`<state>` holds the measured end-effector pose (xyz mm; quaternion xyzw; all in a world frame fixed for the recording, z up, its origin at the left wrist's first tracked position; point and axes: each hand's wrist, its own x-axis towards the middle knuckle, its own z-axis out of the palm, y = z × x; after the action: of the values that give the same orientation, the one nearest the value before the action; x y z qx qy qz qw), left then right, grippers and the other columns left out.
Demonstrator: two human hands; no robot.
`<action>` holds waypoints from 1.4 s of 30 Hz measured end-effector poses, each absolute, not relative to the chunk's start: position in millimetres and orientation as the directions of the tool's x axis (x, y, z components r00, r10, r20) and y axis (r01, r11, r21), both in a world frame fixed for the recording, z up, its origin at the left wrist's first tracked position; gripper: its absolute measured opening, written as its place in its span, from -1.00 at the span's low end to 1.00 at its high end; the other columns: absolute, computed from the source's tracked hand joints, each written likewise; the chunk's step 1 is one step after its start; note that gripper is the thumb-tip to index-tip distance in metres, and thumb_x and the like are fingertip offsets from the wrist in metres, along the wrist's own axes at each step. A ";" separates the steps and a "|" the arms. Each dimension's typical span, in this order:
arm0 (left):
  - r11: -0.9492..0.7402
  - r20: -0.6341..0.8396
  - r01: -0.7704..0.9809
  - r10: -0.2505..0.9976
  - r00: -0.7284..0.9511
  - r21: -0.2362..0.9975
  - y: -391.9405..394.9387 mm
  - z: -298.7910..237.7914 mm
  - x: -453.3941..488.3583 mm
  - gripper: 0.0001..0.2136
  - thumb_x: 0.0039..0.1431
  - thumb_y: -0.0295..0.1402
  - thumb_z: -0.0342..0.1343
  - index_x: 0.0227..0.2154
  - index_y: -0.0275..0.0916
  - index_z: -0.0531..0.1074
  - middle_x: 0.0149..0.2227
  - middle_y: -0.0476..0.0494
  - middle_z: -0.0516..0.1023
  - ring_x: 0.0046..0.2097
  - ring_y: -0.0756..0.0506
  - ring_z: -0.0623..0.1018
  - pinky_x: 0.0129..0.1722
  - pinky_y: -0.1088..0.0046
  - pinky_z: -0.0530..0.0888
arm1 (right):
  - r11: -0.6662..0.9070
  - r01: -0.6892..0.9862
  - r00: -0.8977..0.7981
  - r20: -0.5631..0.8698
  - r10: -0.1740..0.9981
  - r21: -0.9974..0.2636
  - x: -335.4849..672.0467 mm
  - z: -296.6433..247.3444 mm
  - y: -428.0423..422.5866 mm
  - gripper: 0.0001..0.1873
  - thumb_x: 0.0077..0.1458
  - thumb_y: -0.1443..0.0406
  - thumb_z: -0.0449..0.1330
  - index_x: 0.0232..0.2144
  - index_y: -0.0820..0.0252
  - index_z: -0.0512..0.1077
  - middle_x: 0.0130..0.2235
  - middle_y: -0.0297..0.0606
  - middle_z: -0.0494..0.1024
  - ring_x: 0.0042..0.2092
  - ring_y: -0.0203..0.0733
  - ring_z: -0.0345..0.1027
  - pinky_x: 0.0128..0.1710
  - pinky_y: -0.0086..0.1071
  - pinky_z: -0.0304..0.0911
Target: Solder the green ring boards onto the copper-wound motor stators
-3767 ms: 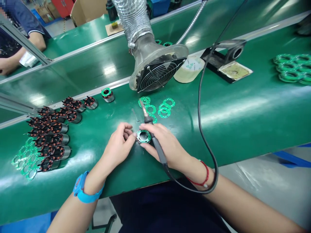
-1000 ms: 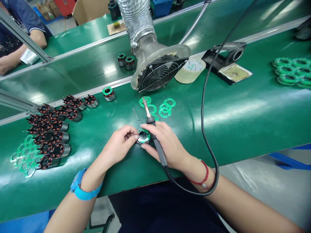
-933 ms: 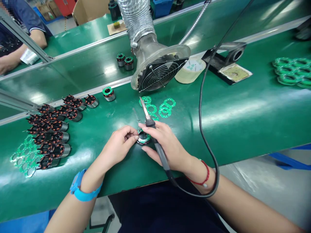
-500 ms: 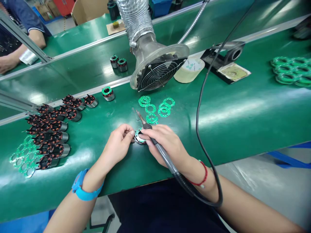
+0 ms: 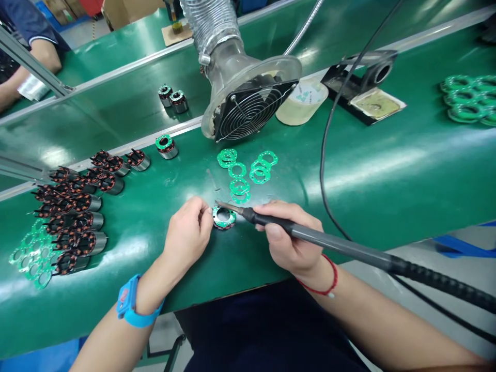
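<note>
Middle of the green bench: on my feed a wound core sits between the two hands, green ring facing up.
Soldering iron: I see its metal tip reaching over the far side of that core; whether the two touch, I can't tell from here.
Right hand: wrapped round the iron's dark handle, a red bracelet at the wrist.
Left hand: fingers curled in narrow at the core's left edge; I cannot make out whether anything is pinched there.
Loose rings: overlapping flat on the bench, just beyond the core.
Fan hood: above the bench past those rings, with a tape roll and iron stand to its right.
Left side: I have rows of cores packed close, and one ring-topped core apart from them near the rail.
</note>
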<state>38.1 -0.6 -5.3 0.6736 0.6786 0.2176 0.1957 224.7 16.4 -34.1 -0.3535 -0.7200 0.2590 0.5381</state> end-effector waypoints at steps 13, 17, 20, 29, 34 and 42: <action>-0.070 0.118 0.897 0.993 0.021 0.437 -2.0 -5.6 41.0 -0.85 0.18 -0.45 -0.07 -0.50 -0.19 0.20 -0.52 0.03 0.30 -0.47 0.00 0.31 -0.42 0.48 0.24 | 0.651 0.168 -0.177 0.627 0.759 -0.740 223.6 -26.5 16.5 -0.86 0.15 0.29 0.08 -0.27 0.11 0.44 -0.47 -0.32 0.56 -0.52 -0.25 0.42 -0.48 -0.31 0.37; -0.083 0.146 0.925 0.989 0.031 0.371 -2.5 -6.8 42.1 -0.85 0.19 -0.43 -0.08 -0.51 -0.19 0.20 -0.51 0.00 0.31 -0.46 -0.02 0.33 -0.42 0.47 0.25 | 0.673 0.192 -0.180 0.648 0.740 -0.714 224.4 -25.8 16.3 -0.84 0.16 0.26 0.09 -0.23 0.09 0.44 -0.49 -0.33 0.54 -0.55 -0.25 0.37 -0.52 -0.32 0.34; -0.070 0.146 0.936 0.989 0.020 0.345 -2.9 -7.8 43.2 -0.84 0.19 -0.43 -0.09 -0.51 -0.19 0.21 -0.51 -0.01 0.32 -0.45 -0.03 0.33 -0.43 0.46 0.23 | 0.633 0.217 -0.153 0.614 0.774 -0.744 223.2 -28.1 17.3 -0.72 0.17 0.28 0.12 -0.05 0.05 0.38 -0.32 -0.27 0.60 -0.39 -0.18 0.49 -0.38 -0.27 0.42; 0.039 0.008 0.809 0.999 -0.053 0.586 1.3 -6.4 39.5 -0.86 0.17 -0.45 -0.08 -0.51 -0.20 0.18 -0.52 0.04 0.28 -0.46 0.01 0.33 -0.39 0.47 0.28 | 0.452 0.363 -0.431 0.284 0.857 -0.815 211.2 -36.2 24.8 -0.44 0.12 0.29 0.17 0.15 0.09 0.13 0.03 -0.12 0.48 0.06 -0.02 0.38 0.02 -0.06 0.32; -0.052 -0.094 0.642 0.977 0.192 0.765 -0.9 -7.9 30.4 -0.57 0.09 -0.38 0.09 0.03 -0.20 0.14 0.05 -0.24 0.33 0.05 -0.14 0.39 0.01 0.27 0.37 | 0.408 0.355 -0.397 0.260 0.880 -0.841 209.0 -39.3 21.0 -0.44 0.13 0.32 0.17 0.15 0.04 0.11 0.01 -0.16 0.47 0.04 -0.06 0.39 0.01 -0.08 0.32; -0.168 0.046 0.810 0.984 0.172 0.562 -6.5 -27.9 49.3 -0.52 0.10 -0.45 0.09 0.07 -0.31 0.08 0.02 -0.35 0.35 0.06 -0.25 0.36 0.05 0.06 0.28 | 0.591 0.584 -0.389 0.447 0.805 -0.556 206.6 -37.0 17.3 -0.70 0.21 0.26 0.10 -0.01 0.18 0.31 -0.20 -0.17 0.58 -0.21 -0.09 0.44 -0.18 -0.19 0.29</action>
<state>49.3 -6.5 -27.9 0.7358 0.6094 0.2063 0.2111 206.6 17.3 -37.0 -0.4244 -0.8187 0.1563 0.3538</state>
